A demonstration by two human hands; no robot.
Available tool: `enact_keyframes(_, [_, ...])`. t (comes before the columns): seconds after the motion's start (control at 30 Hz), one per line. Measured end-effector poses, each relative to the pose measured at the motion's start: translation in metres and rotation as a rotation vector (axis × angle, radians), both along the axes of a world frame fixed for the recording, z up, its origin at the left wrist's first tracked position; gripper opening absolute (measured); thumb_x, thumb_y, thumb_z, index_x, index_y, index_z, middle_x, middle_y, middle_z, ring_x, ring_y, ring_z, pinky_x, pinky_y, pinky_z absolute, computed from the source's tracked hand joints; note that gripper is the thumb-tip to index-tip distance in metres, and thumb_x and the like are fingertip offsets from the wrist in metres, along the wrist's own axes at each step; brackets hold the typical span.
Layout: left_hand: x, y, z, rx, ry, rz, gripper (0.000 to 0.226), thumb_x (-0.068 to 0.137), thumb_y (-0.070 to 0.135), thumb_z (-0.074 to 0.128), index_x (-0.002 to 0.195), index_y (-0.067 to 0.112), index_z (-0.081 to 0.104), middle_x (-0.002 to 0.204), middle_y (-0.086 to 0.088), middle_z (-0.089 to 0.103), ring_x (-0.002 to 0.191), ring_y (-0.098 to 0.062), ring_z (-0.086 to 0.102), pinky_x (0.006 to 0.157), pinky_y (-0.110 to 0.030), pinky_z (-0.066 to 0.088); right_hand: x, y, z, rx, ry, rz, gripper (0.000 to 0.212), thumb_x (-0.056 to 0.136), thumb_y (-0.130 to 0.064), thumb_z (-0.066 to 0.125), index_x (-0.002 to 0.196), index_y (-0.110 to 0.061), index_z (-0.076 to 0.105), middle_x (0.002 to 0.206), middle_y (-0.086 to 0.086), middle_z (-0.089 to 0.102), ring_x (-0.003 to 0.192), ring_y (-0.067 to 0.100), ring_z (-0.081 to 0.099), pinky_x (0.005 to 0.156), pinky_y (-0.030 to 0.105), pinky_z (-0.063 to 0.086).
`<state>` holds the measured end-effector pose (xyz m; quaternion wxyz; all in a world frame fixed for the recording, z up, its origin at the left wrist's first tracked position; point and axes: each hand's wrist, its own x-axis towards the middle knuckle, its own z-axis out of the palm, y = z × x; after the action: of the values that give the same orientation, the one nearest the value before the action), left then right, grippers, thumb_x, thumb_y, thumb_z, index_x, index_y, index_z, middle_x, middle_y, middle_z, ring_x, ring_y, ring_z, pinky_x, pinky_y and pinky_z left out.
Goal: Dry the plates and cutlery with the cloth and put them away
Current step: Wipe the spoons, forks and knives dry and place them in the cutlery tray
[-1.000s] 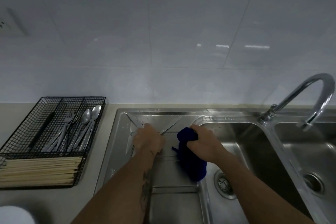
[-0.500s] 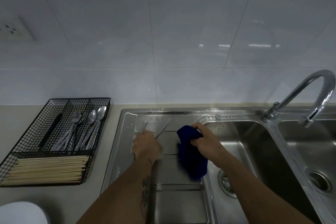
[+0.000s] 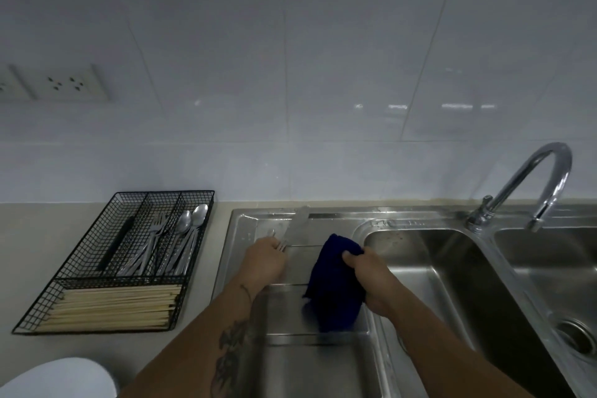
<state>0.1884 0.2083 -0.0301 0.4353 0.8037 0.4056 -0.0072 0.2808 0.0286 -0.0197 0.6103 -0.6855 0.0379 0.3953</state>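
Steel cutlery [image 3: 292, 233], a knife among it, sticks out of the left hand [image 3: 265, 260], whose fingers are curled round the handles above the sink's draining board [image 3: 245, 229]. Just beside it the right hand [image 3: 371, 275] grips a dark blue cloth [image 3: 334, 287] that hangs down from the fist. On the counter to the left sits a black wire tray [image 3: 80, 255] with forks, spoons and chopsticks; a white plate [image 3: 61, 378] shows at the lower left corner.
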Motion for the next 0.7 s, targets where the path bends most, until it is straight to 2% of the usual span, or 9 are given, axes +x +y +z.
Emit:
enact_keyframes(0.1, [-0.009,-0.001,0.014,-0.015,-0.098,-0.029,0.030,0.075,-0.003,0.056,0.091,0.016,0.074,0.078,-0.003,0.069,0.079,-0.025,0.070,0.075,-0.036,0.060,-0.010,0.003,0.014,0.112,0.108,-0.073,0.026,0.101,-0.018,0.053,0.127,-0.014,0.052,0.117,0.016,0.065,0.103,0.036,0.065,0.091,0.053,0.055])
enact_keyframes(0.2, [-0.014,-0.002,0.026,-0.018,-0.233,-0.019,0.032,0.075,-0.001,0.055,0.081,0.025,0.072,0.070,0.001,0.069,0.066,-0.017,0.067,0.072,-0.037,0.062,-0.019,0.005,0.035,0.176,0.089,-0.085,0.021,0.103,-0.019,0.050,0.124,-0.018,0.055,0.115,0.012,0.066,0.105,0.034,0.064,0.094,0.054,0.053])
enact_keyframes(0.37, [-0.026,-0.015,0.046,-0.070,-0.415,0.021,0.027,0.084,-0.005,0.058,0.087,0.017,0.073,0.070,0.000,0.069,0.057,-0.010,0.064,0.060,-0.025,0.055,-0.033,0.007,0.063,0.306,0.074,-0.079,0.024,0.101,-0.014,0.054,0.124,-0.018,0.056,0.118,0.015,0.067,0.105,0.037,0.064,0.087,0.055,0.055])
enact_keyframes(0.47, [-0.033,-0.018,0.054,-0.139,-0.445,0.049,0.023,0.085,-0.007,0.060,0.089,0.011,0.074,0.070,-0.003,0.070,0.057,-0.012,0.065,0.058,-0.029,0.057,-0.046,0.011,0.075,0.360,0.022,-0.064,0.027,0.094,-0.004,0.054,0.119,-0.012,0.058,0.107,0.016,0.069,0.093,0.035,0.065,0.086,0.051,0.052])
enact_keyframes(0.53, [-0.040,-0.020,0.059,-0.192,-0.456,0.069,0.022,0.084,-0.009,0.060,0.088,0.008,0.073,0.071,-0.005,0.070,0.059,-0.014,0.065,0.050,-0.020,0.050,-0.054,0.016,0.078,0.370,-0.036,-0.077,0.026,0.091,0.001,0.052,0.114,-0.009,0.060,0.106,0.019,0.069,0.089,0.035,0.065,0.079,0.049,0.053])
enact_keyframes(0.63, [-0.052,-0.021,0.065,-0.217,-0.466,0.044,0.023,0.081,-0.011,0.061,0.087,0.008,0.074,0.074,-0.008,0.072,0.060,-0.016,0.065,0.054,-0.022,0.050,-0.066,0.023,0.076,0.323,-0.169,-0.128,0.020,0.091,0.004,0.056,0.102,-0.010,0.064,0.104,0.020,0.072,0.086,0.033,0.070,0.072,0.044,0.059])
enact_keyframes(0.7, [-0.058,-0.022,0.069,-0.215,-0.462,0.015,0.023,0.079,-0.011,0.063,0.084,0.008,0.075,0.070,-0.006,0.071,0.059,-0.016,0.065,0.057,-0.026,0.052,-0.073,0.030,0.075,0.275,-0.266,-0.227,0.018,0.087,0.003,0.062,0.093,-0.014,0.060,0.100,0.019,0.071,0.081,0.031,0.068,0.068,0.042,0.058])
